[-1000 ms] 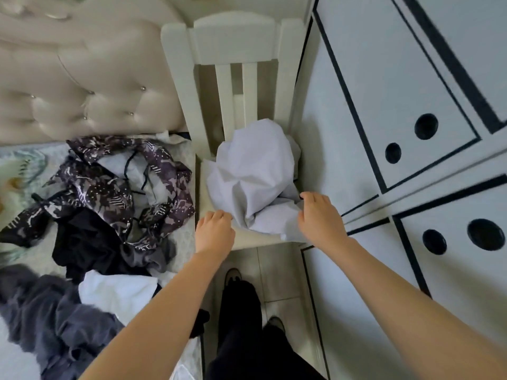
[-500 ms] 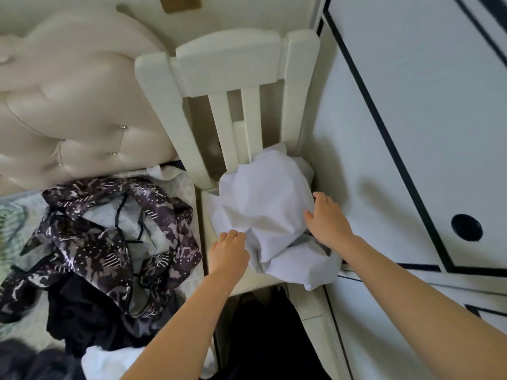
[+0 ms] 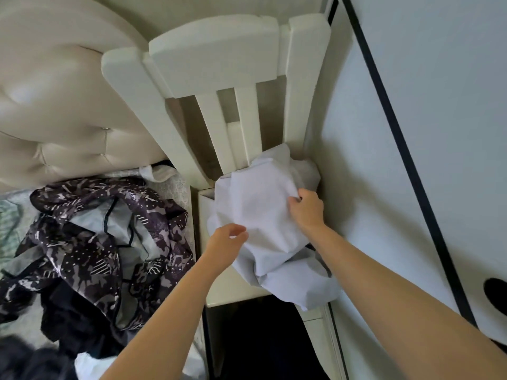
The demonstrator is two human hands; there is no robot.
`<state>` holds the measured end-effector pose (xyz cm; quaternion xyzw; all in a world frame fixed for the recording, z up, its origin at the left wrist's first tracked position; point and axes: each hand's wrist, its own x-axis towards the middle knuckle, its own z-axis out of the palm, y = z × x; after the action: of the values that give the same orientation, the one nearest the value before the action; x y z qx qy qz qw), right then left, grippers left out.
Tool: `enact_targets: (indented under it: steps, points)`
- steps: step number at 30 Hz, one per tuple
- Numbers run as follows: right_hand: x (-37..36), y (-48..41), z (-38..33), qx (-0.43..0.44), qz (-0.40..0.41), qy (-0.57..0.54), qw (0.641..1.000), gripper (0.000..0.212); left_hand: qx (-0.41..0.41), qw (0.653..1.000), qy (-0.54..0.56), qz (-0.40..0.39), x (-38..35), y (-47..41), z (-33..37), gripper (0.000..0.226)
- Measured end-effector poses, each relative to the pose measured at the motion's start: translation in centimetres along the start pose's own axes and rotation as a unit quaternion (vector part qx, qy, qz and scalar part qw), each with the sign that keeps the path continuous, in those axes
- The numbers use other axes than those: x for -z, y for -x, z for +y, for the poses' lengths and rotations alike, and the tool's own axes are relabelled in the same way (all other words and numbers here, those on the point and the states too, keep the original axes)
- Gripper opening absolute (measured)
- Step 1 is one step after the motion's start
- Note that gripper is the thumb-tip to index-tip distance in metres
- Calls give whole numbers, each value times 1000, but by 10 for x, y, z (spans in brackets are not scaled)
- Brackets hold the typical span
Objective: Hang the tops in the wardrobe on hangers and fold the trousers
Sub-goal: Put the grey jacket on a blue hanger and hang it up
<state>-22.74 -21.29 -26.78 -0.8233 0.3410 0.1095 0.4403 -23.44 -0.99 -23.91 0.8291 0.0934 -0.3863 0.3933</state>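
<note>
Gripping crumpled white garment [image 3: 260, 215] on seat of chair [image 3: 219, 50]: right hand [image 3: 306, 208], fingers curled into cloth at garment's 3 o'clock side. Left hand [image 3: 226, 239] at garment's 8 o'clock edge, fingers loosely curled, touching cloth; pinching or not, cannot tell. Patterned dark clothes [image 3: 90, 242] heaped on bed [image 3: 11, 223], 9 o'clock of chair. Wardrobe door [image 3: 439, 133] just beside chair, 3 o'clock.
</note>
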Motion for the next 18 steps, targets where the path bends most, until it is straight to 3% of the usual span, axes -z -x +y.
enact_targets:
  steps: [3,7,10,12,18]
  points:
    - [-7,25,-7,97,2,-3,995,38,65,988,135,20,3,-2,21,28]
    - [-19,75,-11,212,-69,26,974,17,153,948,279,14,9,-5,41,45]
    - [-27,102,-8,289,-66,59,953,42,169,953,251,-2,13,-6,40,77]
    - [-30,111,-2,303,-65,49,950,45,160,962,220,11,12,-3,37,85]
    - [-7,113,-2,292,-88,-22,952,27,64,991,100,62,10,3,18,71]
